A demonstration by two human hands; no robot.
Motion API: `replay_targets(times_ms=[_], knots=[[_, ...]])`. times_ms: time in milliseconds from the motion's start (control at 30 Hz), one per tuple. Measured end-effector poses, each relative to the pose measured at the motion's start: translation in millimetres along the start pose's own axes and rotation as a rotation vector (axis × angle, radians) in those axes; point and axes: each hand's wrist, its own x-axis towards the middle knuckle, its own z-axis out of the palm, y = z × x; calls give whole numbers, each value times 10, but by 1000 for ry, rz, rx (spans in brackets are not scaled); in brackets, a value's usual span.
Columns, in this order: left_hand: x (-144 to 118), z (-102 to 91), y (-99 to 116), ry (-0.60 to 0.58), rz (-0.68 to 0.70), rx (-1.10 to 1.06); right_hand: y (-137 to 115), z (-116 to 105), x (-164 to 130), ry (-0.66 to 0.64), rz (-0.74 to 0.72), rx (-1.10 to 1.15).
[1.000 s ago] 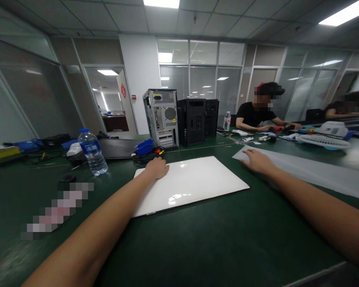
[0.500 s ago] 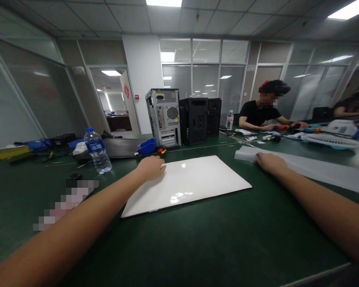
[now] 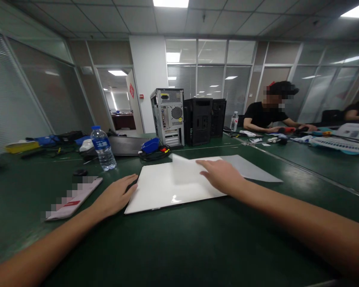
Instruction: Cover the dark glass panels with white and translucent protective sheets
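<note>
A glossy white panel lies flat on the green bench, a thin, cloudy sheet partly over its far right side and spilling onto the surface beyond. The worker's right hand appears to pinch the sheet between thumb and fingers, one corner standing up past the fingertips. The left hand rests open — fingers stretched, gripping nothing — against the panel's left edge.

From where I stand, the sheet looks light, limp and easily creased, best taken by its edges or corners. The panel seems stiff, its shiny face likely slick and quick to mark — a case for holding it by the dark-edged rim, with both hands.

Just left of the left hand lies a pale packet; a water bottle stands behind it. Farther back rise a silver computer case and black computer cases. A person in a black shirt sits across the bench at right.
</note>
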Motion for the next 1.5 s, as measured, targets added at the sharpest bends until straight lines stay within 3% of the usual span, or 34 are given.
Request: replay_targets(times_ms=[100, 233, 533, 933, 1133, 1300, 1500], knots=[[21, 88, -33, -1, 35, -1, -378, 57, 56, -71, -143, -10], [33, 121, -8, -54, 21, -23, -643, 135, 144, -85, -226, 22], [18, 118, -3, -43, -7, -96, -922, 251, 196, -193, -342, 145], [6, 74, 23, -82, -8, -64, -1213, 190, 170, -189, -381, 180], [6, 87, 2, -84, -4, -74, -1133, 163, 158, -199, -467, 238], [54, 43, 11, -40, 21, -44, -806, 103, 24, -223, -499, 324], [515, 3, 199, -14, 165, 28, -310, 141, -187, -218, -434, 349]])
